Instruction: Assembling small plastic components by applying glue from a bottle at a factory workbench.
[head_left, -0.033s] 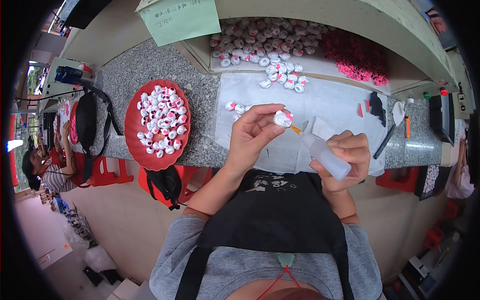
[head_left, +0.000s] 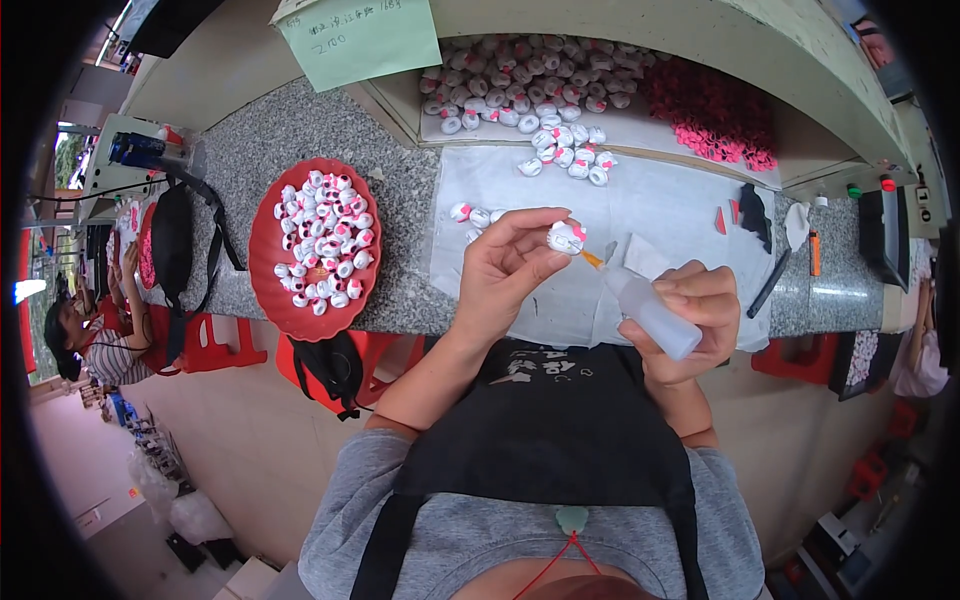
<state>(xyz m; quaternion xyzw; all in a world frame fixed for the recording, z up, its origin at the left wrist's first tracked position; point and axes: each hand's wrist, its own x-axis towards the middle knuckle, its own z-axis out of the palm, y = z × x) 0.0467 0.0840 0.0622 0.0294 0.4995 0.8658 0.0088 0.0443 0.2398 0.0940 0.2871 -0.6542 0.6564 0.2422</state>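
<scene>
Left hand (head_left: 505,265): grip closed, thumb and fingers pinching white piece (head_left: 566,237) with pink bits. Piece held above sheet (head_left: 560,310), between both hands, back from near edge of surface (head_left: 405,240). Right hand (head_left: 690,315): grip wrapped round bottle (head_left: 655,315), whitish, tilted, above near edge. Orange nozzle (head_left: 592,259) points up-left at piece, tip right beside it; can't tell if touching. A few loose pieces (head_left: 480,217) on sheet just left of left hand. Red tray (head_left: 262,270) near the surface's near edge, left of sheet, full of white pieces. Shelf along far edge: heap of white pieces (head_left: 520,80), some spilling onto sheet; pink bits (head_left: 715,120) heaped toward its right end. Black cloth (head_left: 754,215) at sheet's right edge, orange tool (head_left: 815,254) further right.
</scene>
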